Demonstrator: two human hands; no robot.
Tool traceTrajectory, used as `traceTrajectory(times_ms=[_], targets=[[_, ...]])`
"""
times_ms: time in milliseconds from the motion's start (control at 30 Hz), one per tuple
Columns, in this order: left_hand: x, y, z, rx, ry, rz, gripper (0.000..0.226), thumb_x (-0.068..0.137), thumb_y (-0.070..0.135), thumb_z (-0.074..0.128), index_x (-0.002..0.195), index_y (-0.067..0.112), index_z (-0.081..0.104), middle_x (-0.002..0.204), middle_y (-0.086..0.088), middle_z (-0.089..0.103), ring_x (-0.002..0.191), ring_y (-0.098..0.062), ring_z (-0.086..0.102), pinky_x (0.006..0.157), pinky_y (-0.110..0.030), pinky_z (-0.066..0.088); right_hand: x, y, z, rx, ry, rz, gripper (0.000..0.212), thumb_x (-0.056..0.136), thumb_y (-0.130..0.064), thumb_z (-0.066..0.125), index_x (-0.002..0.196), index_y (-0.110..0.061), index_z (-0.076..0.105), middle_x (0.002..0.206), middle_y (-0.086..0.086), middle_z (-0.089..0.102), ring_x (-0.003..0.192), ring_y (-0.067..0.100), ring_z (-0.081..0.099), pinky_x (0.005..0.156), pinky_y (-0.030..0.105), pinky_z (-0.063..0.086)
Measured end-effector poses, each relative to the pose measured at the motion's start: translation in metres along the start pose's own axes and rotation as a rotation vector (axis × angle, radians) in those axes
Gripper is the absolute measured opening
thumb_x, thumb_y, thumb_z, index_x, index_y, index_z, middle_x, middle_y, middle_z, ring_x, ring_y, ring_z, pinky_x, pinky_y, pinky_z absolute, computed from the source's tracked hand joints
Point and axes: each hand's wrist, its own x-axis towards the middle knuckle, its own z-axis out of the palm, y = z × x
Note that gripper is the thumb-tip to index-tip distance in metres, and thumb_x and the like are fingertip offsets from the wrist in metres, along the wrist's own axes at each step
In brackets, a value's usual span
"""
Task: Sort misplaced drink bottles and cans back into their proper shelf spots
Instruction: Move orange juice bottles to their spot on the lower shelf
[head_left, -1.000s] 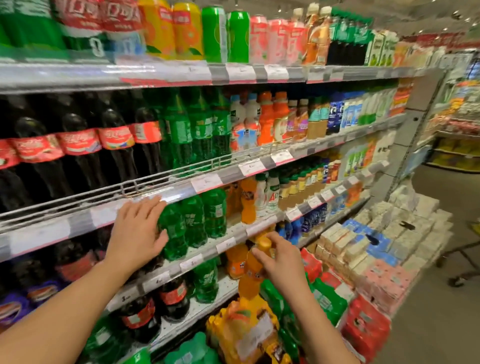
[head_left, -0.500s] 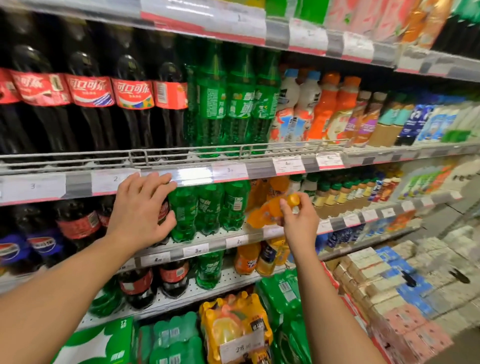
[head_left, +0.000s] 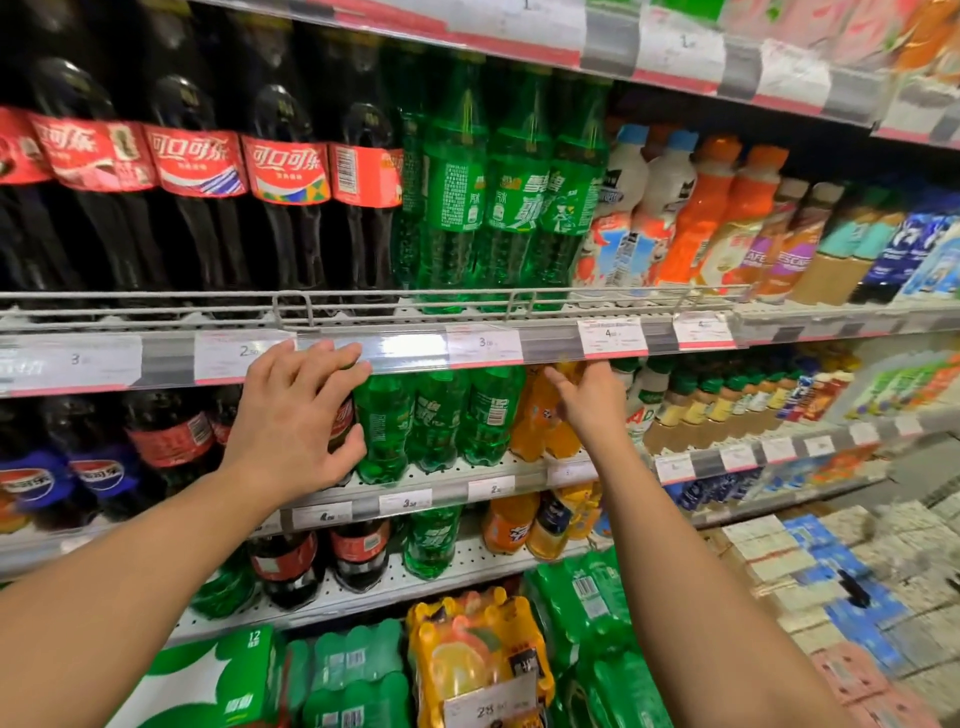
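**Two hands up at the soda shelf**

Left hand (head_left: 298, 415) spread wide and flat, fingers (head_left: 332, 364) apart, gripping nothing. Resting against a small red-label cola bottle (head_left: 340, 421) on the middle shelf, fingertips up by the price strip (head_left: 415, 348) above. Just to the right, a row of small green soda bottles (head_left: 436, 415) standing upright.

Right hand (head_left: 589, 397) reaching into the same shelf, at the small orange soda bottles (head_left: 535, 415). Seen from the back only, fingers tucked in under the price strip. Touching or right beside an orange bottle, but cannot tell if closed on it or loose.

Orange bottles standing between the green ones and some white bottles with green caps (head_left: 649, 395).

One shelf up: tall dark cola bottles with red labels (head_left: 197, 171) on the left, tall green bottles (head_left: 514, 187) in the middle, white and orange drink bottles (head_left: 691, 208) on the right, all behind a wire rail (head_left: 395, 301).

Down low: an orange drink pack in plastic wrap (head_left: 478, 654) with a price card, green packs (head_left: 358, 675) beside it. Far right, stacks of boxes (head_left: 831, 561) on the floor, a bit blurry.
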Motion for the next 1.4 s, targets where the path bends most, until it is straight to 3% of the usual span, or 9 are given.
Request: traceTrajectory(times_ms=[133, 300, 433, 633, 800, 900, 1033, 1233, 1400], targets=[[-0.001, -0.001, 0.0, 0.006, -0.018, 0.001, 0.062, 0.079, 0.043, 0.057, 0.133, 0.013, 0.056, 0.138, -0.008, 0.056, 0.127, -0.038, 0.05, 0.116, -0.054, 0.025, 0.013, -0.011, 0.001, -0.139, -0.103, -0.04, 0.064, 0.101, -0.058, 0.053, 0.123, 0.001, 0.066, 0.116, 0.024, 0.069, 0.11, 0.04, 0.064, 0.088, 0.042, 0.054], [0.0, 0.0, 0.0, 0.001, -0.018, -0.011, 0.061, 0.079, 0.043, 0.057, 0.132, 0.013, 0.055, 0.136, -0.008, 0.056, 0.127, -0.038, 0.05, 0.114, -0.055, 0.028, 0.026, -0.024, -0.009, -0.315, -0.355, -0.036, 0.055, 0.113, -0.042, 0.029, 0.16, -0.014, 0.035, 0.16, 0.011, 0.045, 0.14, 0.03, 0.05, 0.094, 0.033, 0.05], [0.0, 0.0, 0.001, 0.011, -0.011, -0.01, 0.062, 0.079, 0.044, 0.056, 0.132, 0.013, 0.055, 0.136, -0.008, 0.055, 0.126, -0.038, 0.049, 0.113, -0.055, 0.028, 0.033, -0.021, -0.011, -0.293, -0.41, 0.008, 0.053, 0.113, -0.039, 0.031, 0.149, -0.005, 0.047, 0.136, 0.017, 0.063, 0.107, 0.025, 0.06, 0.092, 0.039, 0.054], [-0.001, 0.0, 0.005, 0.02, 0.015, -0.009, 0.06, 0.078, 0.043, 0.058, 0.13, 0.013, 0.056, 0.135, -0.009, 0.057, 0.126, -0.039, 0.051, 0.112, -0.056, 0.03, 0.036, -0.01, -0.005, -0.116, -0.369, -0.004, 0.041, 0.111, -0.035, 0.04, 0.138, -0.006, 0.053, 0.105, 0.006, 0.055, 0.102, 0.026, 0.054, 0.093, 0.04, 0.049], [0.0, 0.001, 0.005, 0.023, 0.024, -0.007, 0.06, 0.078, 0.043, 0.057, 0.13, 0.013, 0.055, 0.135, -0.009, 0.056, 0.125, -0.039, 0.051, 0.111, -0.056, 0.029, 0.043, -0.003, -0.005, -0.226, -0.406, -0.079, 0.035, 0.11, -0.025, 0.044, 0.141, -0.012, 0.05, 0.135, 0.012, 0.058, 0.114, 0.027, 0.053, 0.089, 0.031, 0.037], [-0.001, 0.001, 0.005, 0.026, 0.027, -0.004, 0.06, 0.078, 0.042, 0.058, 0.13, 0.012, 0.055, 0.135, -0.009, 0.055, 0.126, -0.038, 0.05, 0.111, -0.056, 0.029, 0.045, 0.003, -0.003, -0.183, -0.374, 0.034, 0.021, 0.106, -0.021, 0.052, 0.116, -0.01, 0.066, 0.131, 0.018, 0.065, 0.103, 0.024, 0.057, 0.085, 0.031, 0.043], [-0.001, 0.001, 0.005, 0.024, 0.008, -0.005, 0.061, 0.078, 0.042, 0.059, 0.131, 0.012, 0.055, 0.136, -0.009, 0.055, 0.125, -0.039, 0.05, 0.112, -0.056, 0.029, 0.046, 0.002, -0.003, -0.127, -0.41, -0.056, 0.031, 0.111, -0.023, 0.043, 0.136, -0.008, 0.052, 0.111, 0.008, 0.06, 0.091, 0.018, 0.05, 0.086, 0.017, 0.049], [-0.001, 0.003, 0.0, 0.023, -0.041, -0.018, 0.063, 0.077, 0.043, 0.059, 0.132, 0.013, 0.053, 0.137, -0.008, 0.054, 0.128, -0.038, 0.049, 0.113, -0.055, 0.027, 0.033, 0.0, -0.007, -0.024, -0.297, -0.054, 0.03, 0.105, -0.04, 0.051, 0.118, -0.013, 0.057, 0.113, 0.018, 0.065, 0.1, 0.038, 0.066, 0.093, 0.051, 0.056], [-0.002, 0.003, -0.006, 0.01, -0.079, -0.033, 0.064, 0.077, 0.045, 0.057, 0.133, 0.015, 0.053, 0.138, -0.007, 0.055, 0.126, -0.038, 0.05, 0.114, -0.054, 0.026, 0.007, -0.004, -0.014, -0.052, -0.275, -0.088, 0.043, 0.101, -0.053, 0.056, 0.1, -0.01, 0.062, 0.091, 0.008, 0.066, 0.083, 0.028, 0.065, 0.078, 0.043, 0.06]])
